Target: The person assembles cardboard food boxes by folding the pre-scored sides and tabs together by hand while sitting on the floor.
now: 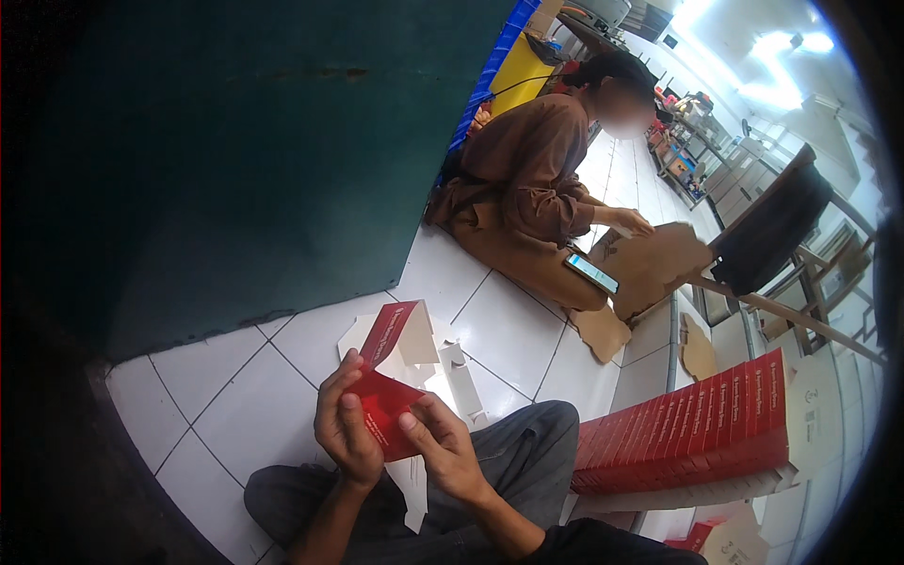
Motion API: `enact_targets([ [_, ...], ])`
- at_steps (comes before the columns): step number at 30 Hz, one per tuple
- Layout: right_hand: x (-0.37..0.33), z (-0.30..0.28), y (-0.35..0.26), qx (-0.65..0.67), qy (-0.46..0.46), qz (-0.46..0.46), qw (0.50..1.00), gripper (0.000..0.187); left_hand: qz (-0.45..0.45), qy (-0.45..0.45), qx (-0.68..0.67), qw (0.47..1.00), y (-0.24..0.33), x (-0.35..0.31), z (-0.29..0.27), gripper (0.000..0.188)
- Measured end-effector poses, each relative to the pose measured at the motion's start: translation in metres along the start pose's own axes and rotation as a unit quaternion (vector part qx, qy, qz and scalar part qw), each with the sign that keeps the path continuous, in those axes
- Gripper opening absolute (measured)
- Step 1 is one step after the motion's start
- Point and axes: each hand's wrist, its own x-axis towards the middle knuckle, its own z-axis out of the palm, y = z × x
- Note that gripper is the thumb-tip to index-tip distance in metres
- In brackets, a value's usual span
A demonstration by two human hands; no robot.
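A red and white paperboard carton, partly folded, is held up above my lap between both hands. Its white inside faces and loose flaps stick out on the far side, and one white flap hangs down toward my legs. My left hand grips the carton's left side, fingers behind and thumb on the red panel. From the right, my right hand pinches the red panel's edge, its thumb in front. The fingertips behind the carton are partly hidden.
A long stack of nested red and white cartons stands at my right. Ahead, a person in brown sits on the tiled floor by brown cardboard, a phone on their leg. A dark green panel rises at left.
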Motion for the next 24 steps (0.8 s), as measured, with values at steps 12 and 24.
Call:
enact_targets([
  [12, -0.0021, -0.0064, 0.0074, -0.063, -0.005, 0.034, 0.997, 0.026, 0.025, -0.024, 0.067, 0.997, -0.0074, -0.0005, -0.0067, 0.037],
  [24, 0.0011, -0.0096, 0.0063, -0.021, 0.006, 0.046, 0.999, 0.031, -0.031, -0.013, -0.011, 0.999, -0.0026, -0.0015, 0.0004, 0.02],
])
